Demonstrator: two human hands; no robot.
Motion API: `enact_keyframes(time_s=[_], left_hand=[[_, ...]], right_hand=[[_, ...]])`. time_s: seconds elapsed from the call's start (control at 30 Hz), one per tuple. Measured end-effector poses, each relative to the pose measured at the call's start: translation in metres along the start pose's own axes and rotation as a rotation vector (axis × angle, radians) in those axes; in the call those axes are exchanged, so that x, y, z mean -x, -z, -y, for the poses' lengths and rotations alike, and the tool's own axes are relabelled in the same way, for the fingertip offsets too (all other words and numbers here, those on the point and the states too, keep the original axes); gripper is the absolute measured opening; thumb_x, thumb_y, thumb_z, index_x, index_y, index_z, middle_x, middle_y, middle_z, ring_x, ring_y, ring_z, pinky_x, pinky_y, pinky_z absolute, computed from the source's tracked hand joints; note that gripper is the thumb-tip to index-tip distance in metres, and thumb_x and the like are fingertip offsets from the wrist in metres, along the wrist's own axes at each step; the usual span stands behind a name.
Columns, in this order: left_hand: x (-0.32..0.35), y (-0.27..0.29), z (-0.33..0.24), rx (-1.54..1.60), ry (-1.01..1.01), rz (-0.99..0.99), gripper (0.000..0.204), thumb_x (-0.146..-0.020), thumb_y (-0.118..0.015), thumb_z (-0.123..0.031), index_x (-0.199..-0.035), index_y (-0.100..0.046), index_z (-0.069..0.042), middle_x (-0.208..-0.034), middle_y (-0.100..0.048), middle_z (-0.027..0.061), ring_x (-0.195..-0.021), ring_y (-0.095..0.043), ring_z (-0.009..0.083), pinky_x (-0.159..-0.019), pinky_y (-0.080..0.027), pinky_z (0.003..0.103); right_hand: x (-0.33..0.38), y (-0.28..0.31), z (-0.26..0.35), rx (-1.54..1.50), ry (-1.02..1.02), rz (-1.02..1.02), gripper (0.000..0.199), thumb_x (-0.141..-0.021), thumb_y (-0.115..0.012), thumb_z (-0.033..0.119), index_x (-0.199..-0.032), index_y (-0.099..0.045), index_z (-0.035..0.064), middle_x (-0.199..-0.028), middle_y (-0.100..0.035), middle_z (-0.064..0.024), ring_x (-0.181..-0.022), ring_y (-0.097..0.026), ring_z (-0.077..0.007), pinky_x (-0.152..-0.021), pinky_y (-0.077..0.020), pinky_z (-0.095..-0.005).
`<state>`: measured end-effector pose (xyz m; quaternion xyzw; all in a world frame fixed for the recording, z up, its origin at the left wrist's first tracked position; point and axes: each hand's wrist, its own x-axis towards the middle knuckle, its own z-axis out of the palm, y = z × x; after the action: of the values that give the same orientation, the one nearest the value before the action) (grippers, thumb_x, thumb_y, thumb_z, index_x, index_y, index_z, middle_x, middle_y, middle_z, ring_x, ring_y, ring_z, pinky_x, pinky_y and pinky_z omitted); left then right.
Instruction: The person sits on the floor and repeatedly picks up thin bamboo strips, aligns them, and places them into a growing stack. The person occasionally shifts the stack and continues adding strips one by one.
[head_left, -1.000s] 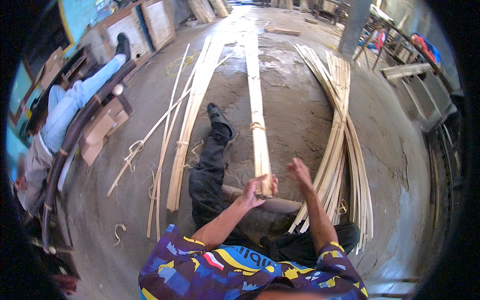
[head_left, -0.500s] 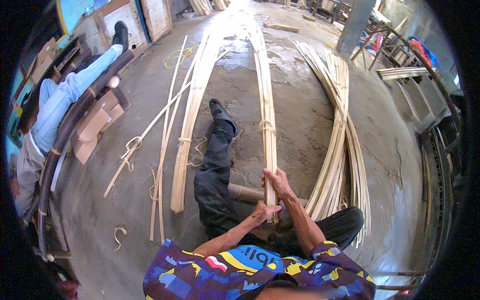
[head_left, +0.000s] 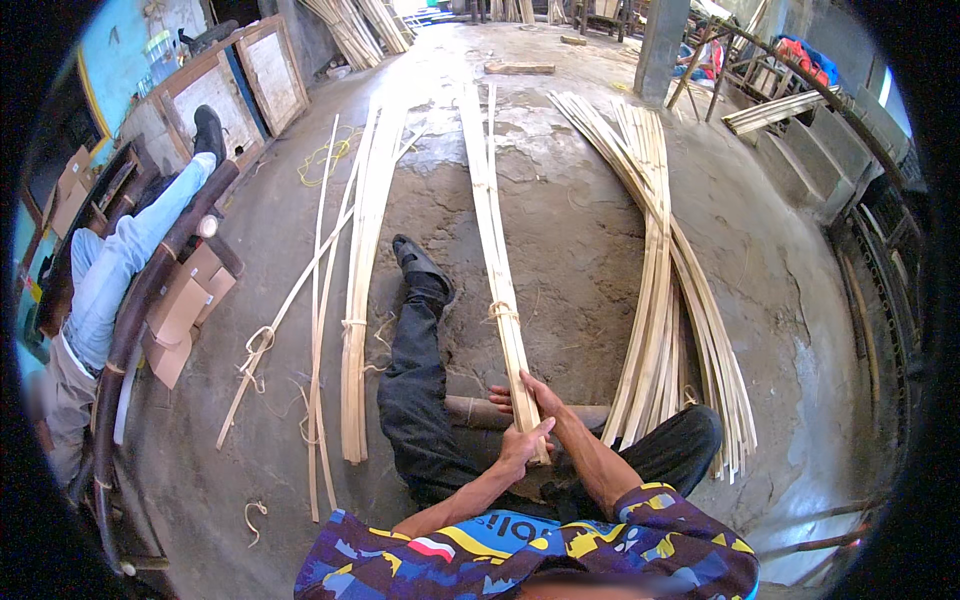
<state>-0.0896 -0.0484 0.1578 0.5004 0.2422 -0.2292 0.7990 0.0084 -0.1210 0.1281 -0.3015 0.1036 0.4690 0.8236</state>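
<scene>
I sit on a concrete floor with a long tied bundle of pale bamboo strips [head_left: 492,240] running straight ahead between my legs. My left hand [head_left: 525,444] is closed around the bundle's near end. Just above it, my right hand [head_left: 530,396] grips the same bundle. A twine tie [head_left: 502,312] wraps the strips a little beyond my hands. Under the bundle's near end lies a short round log [head_left: 478,411] across my lap area. My left leg in dark trousers and a black shoe [head_left: 416,262] stretches forward.
A large loose pile of strips [head_left: 664,270] lies to the right, and a tied bundle [head_left: 364,260] plus thin loose strips [head_left: 316,330] to the left. Another person in light trousers [head_left: 110,280] reclines at far left beside cardboard boxes [head_left: 182,312]. Framed panels [head_left: 270,70] lean at the back.
My right hand came down from open in the air onto the bundle. Both hands now clasp its near end, and the bundle has slid toward me.
</scene>
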Motion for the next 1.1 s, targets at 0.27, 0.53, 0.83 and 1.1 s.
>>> enact_keyframes(time_s=[0.27, 0.53, 0.83, 1.1], left_hand=[[0.008, 0.003, -0.012, 0.458, -0.032, 0.611, 0.022, -0.076, -0.056, -0.018, -0.09, -0.05, -0.003, -0.075, -0.057, 0.0073, -0.067, -0.056, 0.0162, -0.059, -0.045, 0.029], [-0.005, 0.011, 0.024, 0.228, 0.07, 0.475, 0.014, -0.07, -0.056, -0.017, -0.077, -0.055, -0.004, -0.065, -0.058, 0.0083, -0.061, -0.057, 0.017, -0.06, -0.045, 0.027], [0.005, 0.004, 0.015, 1.084, 0.149, 0.991, 0.033, -0.062, -0.052, -0.004, -0.093, -0.042, -0.003, -0.065, -0.038, 0.0012, -0.055, -0.04, 0.0115, -0.06, -0.037, 0.026], [0.001, 0.018, 0.036, 0.632, 0.191, 0.562, 0.041, -0.054, -0.053, -0.016, -0.093, -0.047, -0.003, -0.074, -0.051, 0.0062, -0.069, -0.052, 0.0198, -0.073, -0.042, 0.037]], right_hand=[[0.023, -0.055, 0.04, 0.807, 0.397, -0.25, 0.022, -0.073, -0.055, 0.013, -0.084, -0.04, 0.0007, -0.066, -0.051, -0.0075, -0.06, -0.054, -0.0155, -0.051, -0.0442, -0.0285], [-0.002, -0.028, 0.003, 1.747, 0.223, -0.85, 0.035, -0.07, -0.05, 0.018, -0.092, -0.032, -0.0024, -0.077, -0.056, -0.026, -0.073, -0.057, -0.0376, -0.064, -0.0454, -0.0425], [0.016, -0.048, 0.021, 0.49, 0.395, -0.346, 0.036, -0.073, -0.062, 0.023, -0.092, -0.039, 0.0035, -0.065, -0.053, -0.0092, -0.051, -0.055, -0.0171, -0.044, -0.0466, -0.0313], [0.009, -0.025, 0.001, 0.588, 0.288, -0.363, 0.027, -0.077, -0.056, 0.011, -0.095, -0.038, 0.002, -0.067, -0.051, -0.0083, -0.051, -0.053, -0.0158, -0.041, -0.0463, -0.0278]])
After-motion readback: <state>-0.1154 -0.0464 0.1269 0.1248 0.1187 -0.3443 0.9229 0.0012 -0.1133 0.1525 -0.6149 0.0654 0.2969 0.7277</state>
